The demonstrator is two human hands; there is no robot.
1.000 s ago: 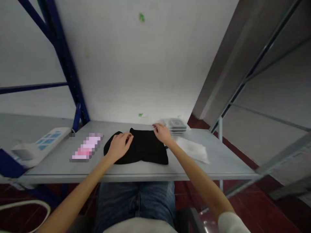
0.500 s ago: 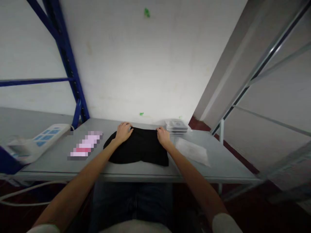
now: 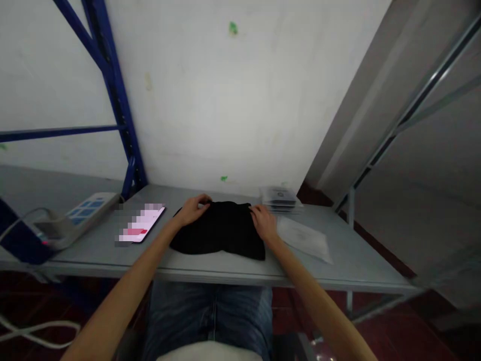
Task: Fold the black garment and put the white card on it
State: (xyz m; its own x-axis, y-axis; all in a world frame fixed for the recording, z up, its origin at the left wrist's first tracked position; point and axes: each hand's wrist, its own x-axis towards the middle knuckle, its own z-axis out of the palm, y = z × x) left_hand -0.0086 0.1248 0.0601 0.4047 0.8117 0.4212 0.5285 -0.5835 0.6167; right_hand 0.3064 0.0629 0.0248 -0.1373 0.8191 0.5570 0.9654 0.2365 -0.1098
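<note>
A folded black cloth (image 3: 221, 233) lies on the grey table (image 3: 233, 265) in front of me. My left hand (image 3: 193, 209) rests on its far left corner, fingers curled over the edge. At the cloth's right edge my right hand (image 3: 265, 224) presses down, with the fingers bent and together. Whether either hand pinches the fabric or only presses it flat is not clear.
A phone (image 3: 141, 225) lies left of the cloth, and a white power strip (image 3: 80, 215) sits further left. A clear plastic bag (image 3: 304, 238) lies to the right. A stack of packets (image 3: 280, 199) stands at the back right. Blue shelf posts (image 3: 116, 100) rise at the left.
My left hand went from the cloth's middle to its far left corner. My right hand slid from the far right corner nearer along the right edge. The view shifted slightly.
</note>
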